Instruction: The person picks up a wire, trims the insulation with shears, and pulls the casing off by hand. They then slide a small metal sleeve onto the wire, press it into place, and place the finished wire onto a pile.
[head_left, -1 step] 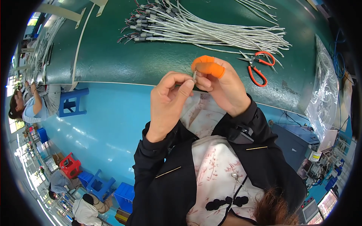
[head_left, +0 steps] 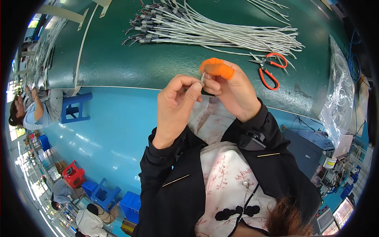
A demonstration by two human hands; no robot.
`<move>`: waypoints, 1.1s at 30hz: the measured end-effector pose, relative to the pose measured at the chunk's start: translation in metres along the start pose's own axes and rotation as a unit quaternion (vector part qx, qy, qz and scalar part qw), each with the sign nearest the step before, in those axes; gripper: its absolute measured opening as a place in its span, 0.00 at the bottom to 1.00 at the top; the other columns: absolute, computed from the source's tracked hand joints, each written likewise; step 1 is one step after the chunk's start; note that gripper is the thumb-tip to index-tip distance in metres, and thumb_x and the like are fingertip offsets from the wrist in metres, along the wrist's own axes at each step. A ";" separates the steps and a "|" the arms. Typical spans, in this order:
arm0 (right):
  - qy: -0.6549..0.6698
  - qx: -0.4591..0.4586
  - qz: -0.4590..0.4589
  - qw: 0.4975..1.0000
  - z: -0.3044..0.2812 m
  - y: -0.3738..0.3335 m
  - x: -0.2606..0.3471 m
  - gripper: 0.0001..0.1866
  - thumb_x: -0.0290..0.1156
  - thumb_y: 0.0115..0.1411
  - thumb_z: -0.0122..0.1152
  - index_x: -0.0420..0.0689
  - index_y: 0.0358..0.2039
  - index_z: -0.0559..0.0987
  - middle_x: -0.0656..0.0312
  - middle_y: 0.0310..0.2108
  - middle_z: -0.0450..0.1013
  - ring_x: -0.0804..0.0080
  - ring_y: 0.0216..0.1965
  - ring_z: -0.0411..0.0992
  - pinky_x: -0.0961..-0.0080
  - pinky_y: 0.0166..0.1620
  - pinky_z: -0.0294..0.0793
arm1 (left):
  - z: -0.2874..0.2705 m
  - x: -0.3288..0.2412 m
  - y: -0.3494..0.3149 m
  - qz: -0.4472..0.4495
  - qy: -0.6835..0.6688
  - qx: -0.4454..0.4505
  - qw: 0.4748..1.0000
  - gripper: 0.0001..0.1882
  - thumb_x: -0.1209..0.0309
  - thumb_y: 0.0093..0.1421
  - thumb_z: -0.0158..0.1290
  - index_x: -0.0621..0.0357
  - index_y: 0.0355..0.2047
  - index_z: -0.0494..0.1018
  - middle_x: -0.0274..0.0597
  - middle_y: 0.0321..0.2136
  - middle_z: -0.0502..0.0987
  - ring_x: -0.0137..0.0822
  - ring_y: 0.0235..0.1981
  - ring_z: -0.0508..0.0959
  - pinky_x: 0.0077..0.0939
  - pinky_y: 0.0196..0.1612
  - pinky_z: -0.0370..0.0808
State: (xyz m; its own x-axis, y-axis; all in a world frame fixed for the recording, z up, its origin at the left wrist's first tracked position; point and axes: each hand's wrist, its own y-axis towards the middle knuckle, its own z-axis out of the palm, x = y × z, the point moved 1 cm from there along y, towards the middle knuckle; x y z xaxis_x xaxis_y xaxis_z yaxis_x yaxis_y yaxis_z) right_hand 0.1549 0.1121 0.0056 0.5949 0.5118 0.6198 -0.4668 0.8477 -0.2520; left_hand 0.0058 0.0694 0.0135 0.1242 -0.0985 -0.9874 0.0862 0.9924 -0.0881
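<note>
My left hand and my right hand meet in front of the green table's near edge. Between their fingertips they pinch a thin silvery-grey cable end, mostly hidden by the fingers. Orange finger covers sit on the thumb and a finger of my right hand. To the right of that hand, red-handled cutters lie on the table with jaws and handles apart. Beyond my hands a thick bundle of braided silvery cables rests on the table, its dark sleeves and bared thin wires pointing left.
The green table spans the far side. More cables lie at its back. A clear plastic bag hangs over the right edge. Blue stools and a red stool stand on the blue floor. A co-worker sits at far left.
</note>
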 end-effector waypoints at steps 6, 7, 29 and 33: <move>0.110 -0.017 -0.083 0.990 -0.026 0.007 0.020 0.10 0.32 0.60 0.54 0.38 0.34 0.75 0.68 0.24 0.67 0.84 0.21 0.61 0.87 0.25 0.55 | -0.001 0.010 -0.004 -0.070 -0.091 0.019 0.993 0.05 0.73 0.64 0.48 0.63 0.36 0.70 0.35 0.29 0.71 0.25 0.25 0.70 0.19 0.30 0.65; -0.040 -0.078 -0.145 0.986 -0.025 -0.001 0.029 0.10 0.32 0.59 0.56 0.38 0.35 0.75 0.67 0.26 0.68 0.82 0.22 0.63 0.86 0.26 0.57 | -0.003 0.012 -0.003 -0.076 -0.113 0.012 0.991 0.05 0.73 0.64 0.48 0.63 0.36 0.70 0.35 0.28 0.71 0.25 0.25 0.69 0.19 0.30 0.65; -0.853 -0.146 -0.236 0.442 -0.077 -0.082 0.065 0.20 0.21 0.44 0.66 0.36 0.40 0.73 0.52 0.36 0.70 0.53 0.34 0.69 0.66 0.37 0.70 | 0.000 0.018 0.014 -0.073 -0.238 -0.027 0.968 0.12 0.74 0.64 0.48 0.65 0.46 0.71 0.36 0.29 0.74 0.24 0.26 0.69 0.19 0.29 0.67; -0.838 -0.157 -0.239 0.465 -0.081 -0.085 0.063 0.18 0.19 0.48 0.63 0.36 0.42 0.72 0.56 0.36 0.71 0.58 0.33 0.70 0.67 0.38 0.69 | 0.000 0.021 0.014 -0.081 -0.235 -0.036 0.968 0.12 0.74 0.64 0.47 0.64 0.47 0.71 0.35 0.30 0.72 0.24 0.26 0.67 0.20 0.28 0.64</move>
State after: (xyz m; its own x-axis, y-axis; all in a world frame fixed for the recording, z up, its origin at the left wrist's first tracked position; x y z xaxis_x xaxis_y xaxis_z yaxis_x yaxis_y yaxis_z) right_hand 0.2854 0.0837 0.0060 -0.8862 -0.3508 0.3026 -0.2693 0.9216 0.2796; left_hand 0.0094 0.0812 -0.0084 0.5526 -0.2600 -0.7919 0.0758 0.9619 -0.2629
